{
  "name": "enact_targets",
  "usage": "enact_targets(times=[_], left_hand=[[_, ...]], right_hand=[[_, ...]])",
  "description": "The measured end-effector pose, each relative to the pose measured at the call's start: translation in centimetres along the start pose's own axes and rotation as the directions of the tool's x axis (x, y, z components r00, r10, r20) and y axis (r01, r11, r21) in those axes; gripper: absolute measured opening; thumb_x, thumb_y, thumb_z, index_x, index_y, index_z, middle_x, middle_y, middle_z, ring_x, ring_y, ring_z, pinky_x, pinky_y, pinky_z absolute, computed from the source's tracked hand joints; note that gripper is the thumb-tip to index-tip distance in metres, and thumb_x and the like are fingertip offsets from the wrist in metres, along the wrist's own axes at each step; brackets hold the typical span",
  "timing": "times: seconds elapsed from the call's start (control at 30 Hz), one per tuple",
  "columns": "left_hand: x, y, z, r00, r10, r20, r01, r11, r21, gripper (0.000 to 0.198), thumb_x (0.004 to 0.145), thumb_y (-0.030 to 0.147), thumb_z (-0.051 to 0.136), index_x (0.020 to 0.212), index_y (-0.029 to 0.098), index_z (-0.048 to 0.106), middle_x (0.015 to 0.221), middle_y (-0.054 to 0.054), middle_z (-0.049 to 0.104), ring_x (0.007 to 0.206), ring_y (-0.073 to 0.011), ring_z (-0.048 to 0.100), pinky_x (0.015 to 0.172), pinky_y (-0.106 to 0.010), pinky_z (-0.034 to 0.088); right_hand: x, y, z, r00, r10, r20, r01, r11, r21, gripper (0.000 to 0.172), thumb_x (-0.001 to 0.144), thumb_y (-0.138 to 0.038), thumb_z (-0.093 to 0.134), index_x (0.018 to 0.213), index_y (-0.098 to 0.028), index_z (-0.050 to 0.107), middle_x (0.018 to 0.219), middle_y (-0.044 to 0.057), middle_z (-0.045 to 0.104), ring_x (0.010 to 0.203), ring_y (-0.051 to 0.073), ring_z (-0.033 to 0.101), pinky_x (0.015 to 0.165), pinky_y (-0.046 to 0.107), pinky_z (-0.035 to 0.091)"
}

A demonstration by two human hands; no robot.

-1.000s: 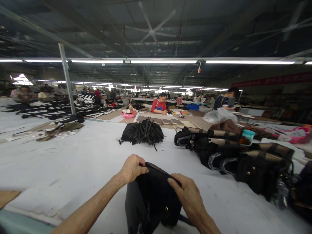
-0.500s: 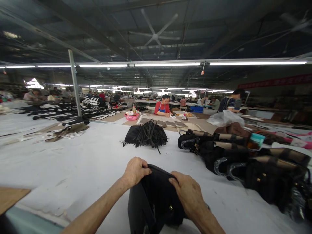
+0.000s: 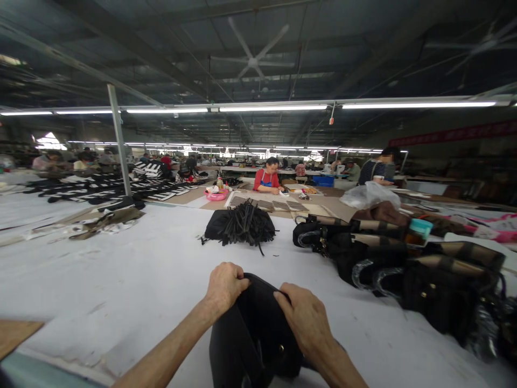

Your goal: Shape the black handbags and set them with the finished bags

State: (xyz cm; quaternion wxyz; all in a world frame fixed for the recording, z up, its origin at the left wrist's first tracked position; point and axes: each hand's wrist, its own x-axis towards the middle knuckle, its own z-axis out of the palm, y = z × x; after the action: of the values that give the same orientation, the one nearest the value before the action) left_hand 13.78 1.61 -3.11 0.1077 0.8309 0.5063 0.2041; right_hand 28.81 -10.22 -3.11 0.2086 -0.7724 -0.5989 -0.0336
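1. Since the earlier frames, your two hands have drawn a little closer together along the rim of the one black bag (image 3: 234,345) between them.
2. Your left hand (image 3: 224,283) pinches that rim between thumb and curled fingers.
3. Your right hand (image 3: 305,312) grips the rim's other side, thumb toward you; its fingertips are mostly hidden.
4. The bag is nearest you, low in the middle of the view, above the white tabletop (image 3: 161,258); its base is cut off, so you cannot tell whether it rests there. One gold fitting (image 3: 281,348) shows on it.
5. Straight beyond lies one heap of black strips (image 3: 246,223) on one black bundle (image 3: 214,225).
6. To your right sit at least four black bags (image 3: 436,291), overlapping too much for an exact count; three clear-wrapped loops show among them.
7. Near those bags stands one teal-lidded jar (image 3: 419,231).
8. Across the table are one pink basket (image 3: 216,196) and one person in red sleeves (image 3: 260,180).
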Motion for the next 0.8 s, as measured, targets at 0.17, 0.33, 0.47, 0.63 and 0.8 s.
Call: enact_targets(times=[0.17, 0.33, 0.47, 0.63, 0.8], left_hand=[[0.0, 0.3, -0.1, 1.000, -0.015, 0.012, 0.015, 1.000, -0.004, 0.016, 0.063, 0.031, 0.054, 0.055, 0.021, 0.063, 0.049, 0.002, 0.052, 0.051, -0.0106, 0.045, 0.049, -0.021, 0.025], [0.0, 0.3, -0.1, 0.999, -0.013, 0.040, 0.013, 1.000, -0.003, 0.017, 0.065, 0.031, 0.054, 0.057, 0.020, 0.063, 0.051, 0.002, 0.053, 0.054, -0.0108, 0.046, 0.050, -0.022, 0.026], [-0.4, 0.0, -0.8, 0.995, 0.042, 0.087, -0.036, 0.997, -0.072, 0.015, 0.062, 0.032, 0.059, 0.061, 0.017, 0.059, 0.058, 0.003, 0.053, 0.059, -0.0112, 0.046, 0.051, -0.021, 0.028], [-1.6, -1.4, -2.5, 0.979, 0.173, 0.107, -0.129, 0.936, -0.329, 0.052, 0.051, 0.014, 0.063, 0.100, 0.019, 0.048, 0.104, -0.002, 0.052, 0.073, -0.0110, 0.048, 0.059, -0.019, 0.036], [-1.6, -3.7, -3.2, 0.902, 0.113, 0.418, 0.151, 0.823, -0.548, 0.071, 0.046, 0.003, 0.051, 0.115, 0.016, 0.041, 0.097, -0.005, 0.055, 0.071, -0.0136, 0.050, 0.055, -0.020, 0.037]], right_hand=[[1.3, -1.1, 0.0, 0.998, -0.024, 0.056, 0.032, 0.988, -0.148, 0.026, 0.084, -0.031, 0.038, 0.071, -0.023, 0.059, 0.071, 0.002, 0.065, 0.068, 0.017, 0.059, 0.055, 0.025, 0.030], [3.2, -3.6, 0.1, 0.986, -0.059, 0.155, 0.087, 0.980, -0.180, 0.025, 0.085, -0.029, 0.039, 0.081, -0.021, 0.062, 0.078, 0.006, 0.066, 0.074, 0.019, 0.060, 0.060, 0.026, 0.035], [4.4, -4.8, 0.3, 0.965, -0.109, 0.239, 0.147, 0.978, -0.148, 0.023, 0.086, -0.027, 0.039, 0.088, -0.019, 0.061, 0.085, 0.007, 0.066, 0.080, 0.018, 0.060, 0.066, 0.026, 0.037], [4.4, -4.2, -0.1, 0.961, -0.125, 0.247, 0.168, 0.972, -0.162, 0.024, 0.086, -0.025, 0.038, 0.087, -0.017, 0.061, 0.086, 0.009, 0.065, 0.081, 0.018, 0.060, 0.066, 0.025, 0.037], [3.0, -3.8, -1.2, 0.951, -0.167, 0.261, 0.218, 0.959, -0.181, 0.024, 0.085, -0.023, 0.039, 0.082, -0.017, 0.062, 0.082, 0.009, 0.066, 0.076, 0.020, 0.060, 0.061, 0.026, 0.036]])
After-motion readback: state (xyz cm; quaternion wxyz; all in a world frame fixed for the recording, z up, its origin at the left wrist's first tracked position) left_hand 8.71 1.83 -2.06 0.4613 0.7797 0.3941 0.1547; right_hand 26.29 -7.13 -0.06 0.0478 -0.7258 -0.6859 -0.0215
